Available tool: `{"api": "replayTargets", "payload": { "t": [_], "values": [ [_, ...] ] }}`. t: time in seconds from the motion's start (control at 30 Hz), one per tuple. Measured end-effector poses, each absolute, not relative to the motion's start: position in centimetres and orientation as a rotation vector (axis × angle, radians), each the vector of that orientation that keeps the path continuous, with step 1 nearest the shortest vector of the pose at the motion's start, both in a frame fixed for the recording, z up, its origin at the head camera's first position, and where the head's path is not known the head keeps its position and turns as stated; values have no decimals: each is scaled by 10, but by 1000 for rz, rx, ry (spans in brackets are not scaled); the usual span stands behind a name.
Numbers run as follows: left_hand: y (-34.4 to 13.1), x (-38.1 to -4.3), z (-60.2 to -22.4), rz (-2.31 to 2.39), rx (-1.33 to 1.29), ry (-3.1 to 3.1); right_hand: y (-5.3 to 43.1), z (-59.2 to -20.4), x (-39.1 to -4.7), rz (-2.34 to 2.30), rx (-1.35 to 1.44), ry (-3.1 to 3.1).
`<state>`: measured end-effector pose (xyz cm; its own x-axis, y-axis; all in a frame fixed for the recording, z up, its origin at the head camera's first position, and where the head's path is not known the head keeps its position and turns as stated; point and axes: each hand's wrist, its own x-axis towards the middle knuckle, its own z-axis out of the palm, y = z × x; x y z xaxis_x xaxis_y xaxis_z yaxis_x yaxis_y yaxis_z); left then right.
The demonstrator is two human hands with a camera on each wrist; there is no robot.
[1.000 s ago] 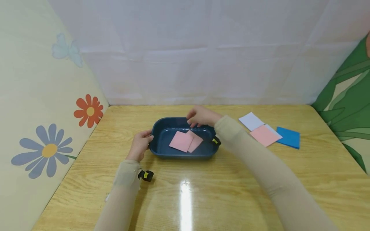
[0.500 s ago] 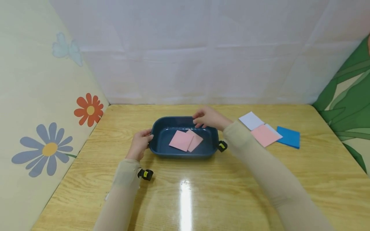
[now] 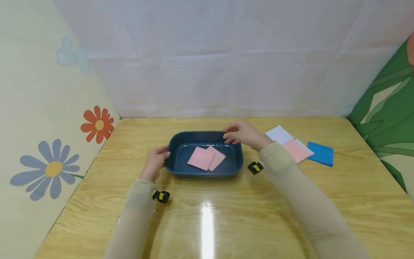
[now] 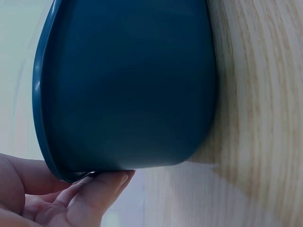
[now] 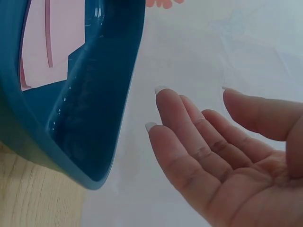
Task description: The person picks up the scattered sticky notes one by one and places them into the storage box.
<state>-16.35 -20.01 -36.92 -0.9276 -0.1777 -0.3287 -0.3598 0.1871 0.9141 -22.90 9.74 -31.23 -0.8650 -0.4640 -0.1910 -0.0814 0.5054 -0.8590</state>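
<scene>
A dark blue plastic tub stands on the table, with two overlapping pink paper squares lying inside it. My left hand grips the tub's left end; in the left wrist view its thumb and fingers pinch the rim at a corner. Over the tub's far right corner hovers my right hand, holding nothing. The right wrist view has that hand with fingers loosely extended and thumb apart, clear of the tub wall.
Right of the tub, on the wooden table, lie white paper squares, a pink paper square and a blue paper square, grouped closely together. A white cloth backdrop rises behind the table, with painted panels at both sides.
My right hand has moved right, from above the tub's middle to its far right corner, with nothing in it. The left hand keeps its hold, and the pink squares lie as before.
</scene>
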Motion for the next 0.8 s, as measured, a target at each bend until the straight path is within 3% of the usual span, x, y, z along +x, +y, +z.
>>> {"api": "replayTargets", "payload": {
  "t": [0.8],
  "values": [
    [-200,-161,-368,1815,-529,2295,121,-311,-220,-1366,-414,2350]
  ]
}}
